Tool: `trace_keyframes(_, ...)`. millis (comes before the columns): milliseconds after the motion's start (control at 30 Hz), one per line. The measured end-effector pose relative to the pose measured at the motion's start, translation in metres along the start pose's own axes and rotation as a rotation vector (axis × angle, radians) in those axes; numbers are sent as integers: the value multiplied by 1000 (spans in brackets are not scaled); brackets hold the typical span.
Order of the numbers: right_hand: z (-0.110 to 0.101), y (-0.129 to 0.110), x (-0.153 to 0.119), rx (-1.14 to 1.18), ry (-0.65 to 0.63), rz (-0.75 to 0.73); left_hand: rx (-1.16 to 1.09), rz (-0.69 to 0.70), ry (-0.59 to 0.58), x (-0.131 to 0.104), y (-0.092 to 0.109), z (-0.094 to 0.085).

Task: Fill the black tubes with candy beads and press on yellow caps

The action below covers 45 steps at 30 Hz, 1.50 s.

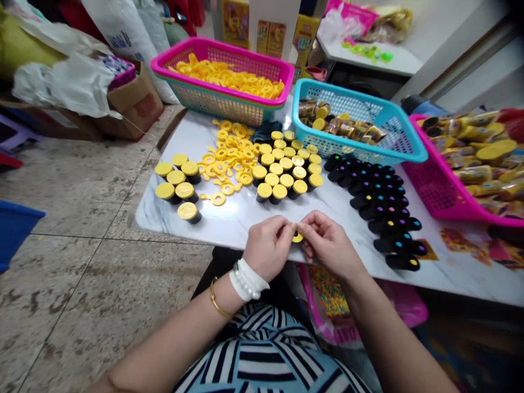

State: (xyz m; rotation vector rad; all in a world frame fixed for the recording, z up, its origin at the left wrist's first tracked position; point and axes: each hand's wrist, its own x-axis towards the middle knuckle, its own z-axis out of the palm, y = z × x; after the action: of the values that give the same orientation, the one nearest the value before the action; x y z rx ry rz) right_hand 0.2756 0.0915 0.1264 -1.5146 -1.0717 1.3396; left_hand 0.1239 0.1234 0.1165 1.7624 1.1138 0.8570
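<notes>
At the table's near edge my left hand (268, 244) and my right hand (327, 240) meet, fingertips pinched together on a small yellow ring (297, 238). The fingers cover most of it, and a dark spot shows at its middle. Beyond my hands stand several black cylinders with yellow round caps (279, 192), closely grouped. To their left lies a loose pile of flat yellow rings with tabs (227, 155). Another small group of yellow-capped black pieces (187, 212) stands at the table's left. Rows of black pieces with coloured dots (380, 210) lie to the right.
A pink basket of yellow parts (229, 49) stands at the back, beside a blue basket of wrapped pieces (360, 139). Another pink basket (434, 185) is at the right edge. Under the table sits a pink-rimmed container of coloured beads (331, 295). Boxes and bags fill the left floor.
</notes>
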Motion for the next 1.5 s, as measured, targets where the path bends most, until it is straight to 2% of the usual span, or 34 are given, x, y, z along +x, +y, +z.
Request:
trace_keyframes(167, -6, 2, 0, 47, -8, 5, 123, 205, 57, -17, -3, 6)
trace_keyframes(300, -22, 4, 1, 257, -69, 57, 122, 253, 80, -17, -8, 7)
trace_keyframes(400, -34, 4, 9, 317, -160, 129, 96, 252, 77, -15, -11, 6)
trace_keyframes(500, -36, -3, 20, 259, -274, 168, 115, 266, 51, -14, -12, 5)
trace_keyframes(600, -27, -16, 24, 18, -363, 188, 165, 266, 23, -14, -12, 7)
trace_keyframes(733, -11, -23, 16, -328, -154, 29, 322, 227, 23, -14, -12, 15)
trace_keyframes(800, -8, -17, 8, -322, -106, -4, 417, 199, 42, -15, -11, 19)
trace_keyframes(867, -9, -9, 0, -229, -120, 0, 458, 163, 39, -15, -10, 19)
trace_keyframes(1000, -12, 1, -12, -159, -182, -63, 403, 125, -68, -13, -9, 10)
trace_keyframes(1133, -2, 4, -22, -334, -29, -209, 333, 114, -134, -11, -9, 3)
trace_keyframes(1267, 11, 11, -28, -523, 163, -311, 366, 88, -82, -12, -8, 7)
trace_keyframes(1333, 11, 14, -28, -553, 188, -326, 409, 97, -62, -13, -9, 11)
trace_keyframes(1433, 1, 13, -23, -528, 141, -307, 432, 164, -34, -16, -13, 13)
trace_keyframes(1500, -11, 9, -11, -571, 238, -298, 386, 232, 4, -18, -16, 12)
